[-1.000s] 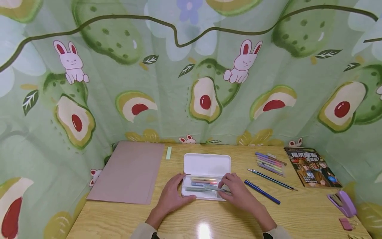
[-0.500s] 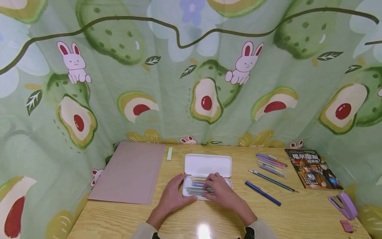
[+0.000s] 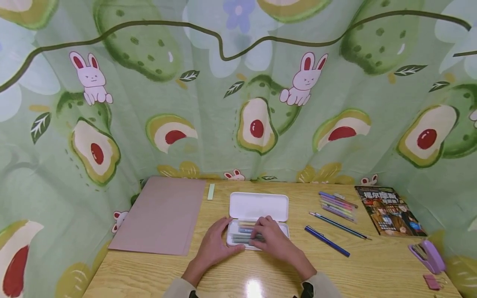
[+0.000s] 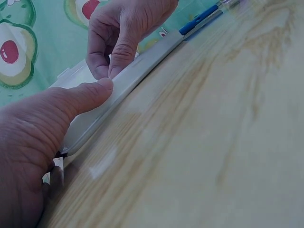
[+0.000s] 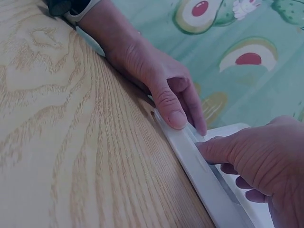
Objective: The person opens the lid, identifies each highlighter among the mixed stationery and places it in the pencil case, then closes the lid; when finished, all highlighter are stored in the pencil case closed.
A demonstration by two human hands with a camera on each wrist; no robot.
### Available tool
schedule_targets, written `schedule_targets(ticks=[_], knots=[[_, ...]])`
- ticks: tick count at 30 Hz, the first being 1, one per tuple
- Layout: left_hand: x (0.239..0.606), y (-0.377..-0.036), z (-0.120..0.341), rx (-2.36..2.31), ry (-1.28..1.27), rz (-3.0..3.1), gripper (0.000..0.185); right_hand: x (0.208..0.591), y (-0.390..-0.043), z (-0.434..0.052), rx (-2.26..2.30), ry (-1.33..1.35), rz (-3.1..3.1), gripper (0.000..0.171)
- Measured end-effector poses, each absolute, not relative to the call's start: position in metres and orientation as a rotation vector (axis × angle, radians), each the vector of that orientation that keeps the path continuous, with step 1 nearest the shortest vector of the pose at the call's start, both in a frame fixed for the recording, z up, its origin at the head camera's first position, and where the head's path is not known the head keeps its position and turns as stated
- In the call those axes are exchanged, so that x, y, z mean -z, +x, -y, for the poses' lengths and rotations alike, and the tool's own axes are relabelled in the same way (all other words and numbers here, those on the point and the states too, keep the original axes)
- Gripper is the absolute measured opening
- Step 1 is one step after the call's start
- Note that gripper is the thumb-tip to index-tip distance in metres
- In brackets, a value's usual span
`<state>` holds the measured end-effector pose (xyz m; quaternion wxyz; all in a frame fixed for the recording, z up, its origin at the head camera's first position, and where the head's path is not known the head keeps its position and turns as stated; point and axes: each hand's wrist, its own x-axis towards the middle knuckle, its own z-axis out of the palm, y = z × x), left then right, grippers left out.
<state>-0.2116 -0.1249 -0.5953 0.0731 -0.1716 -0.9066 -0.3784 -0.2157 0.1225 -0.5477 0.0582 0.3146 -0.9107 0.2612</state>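
Note:
A white pencil case [image 3: 258,205] lies open at the middle of the wooden table [image 3: 149,273], lid tipped back, several pens in its tray. My left hand [image 3: 217,239] grips the case's left end, thumb against the front wall [image 5: 199,175]. My right hand [image 3: 271,236] reaches into the tray from the right. Its fingers curl down over a grey-green pen [image 3: 241,238] among the others, and its thumb rests at the front rim [image 4: 137,71]. In the left wrist view my left thumb [image 4: 80,97] and the right hand [image 4: 123,33] meet at that rim.
A pink folder [image 3: 164,213] lies at the left with a pale green strip [image 3: 211,191] beside it. Right of the case are a blue pen [image 3: 327,240], dark pencils [image 3: 339,224], pastel pens [image 3: 337,203], a book [image 3: 389,209] and a purple stapler [image 3: 427,255]. Patterned cloth surrounds the table.
My right hand has slid left along the tray with the grey-green pen, from the case's right end to its middle. The left hand has stayed on the case.

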Motion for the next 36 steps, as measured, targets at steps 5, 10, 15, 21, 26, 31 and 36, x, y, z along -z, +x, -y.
schedule_targets(ticks=[5, 10, 15, 21, 26, 31, 36], knots=[[0.595, -0.211, 0.125, 1.122, -0.518, 2.726, 0.097, 0.548, -0.215, -0.123, -0.798, 0.933, 2.762, 0.015], [0.595, -0.21, 0.124, 1.126, -0.524, 2.73, 0.096, 0.543, -0.21, -0.136, -0.895, 0.913, 2.706, 0.011], [0.595, -0.21, 0.125, 1.141, -0.516, 2.734, 0.098, 0.534, -0.206, -0.16, -1.064, 0.853, 2.665, 0.027], [0.594, -0.209, 0.126, 1.153, -0.511, 2.739, 0.099, 0.527, -0.202, -0.194, -1.136, 0.755, 2.559, 0.035], [0.594, -0.21, 0.125, 1.149, -0.514, 2.744, 0.099, 0.524, -0.201, -0.23, -1.083, 0.61, 2.522, 0.035], [0.594, -0.21, 0.125, 1.149, -0.512, 2.736, 0.099, 0.523, -0.201, -0.267, -1.01, 0.509, 2.477, 0.039], [0.595, -0.21, 0.125, 1.154, -0.511, 2.743, 0.099, 0.526, -0.205, -0.301, -0.939, 0.424, 2.463, 0.041]])
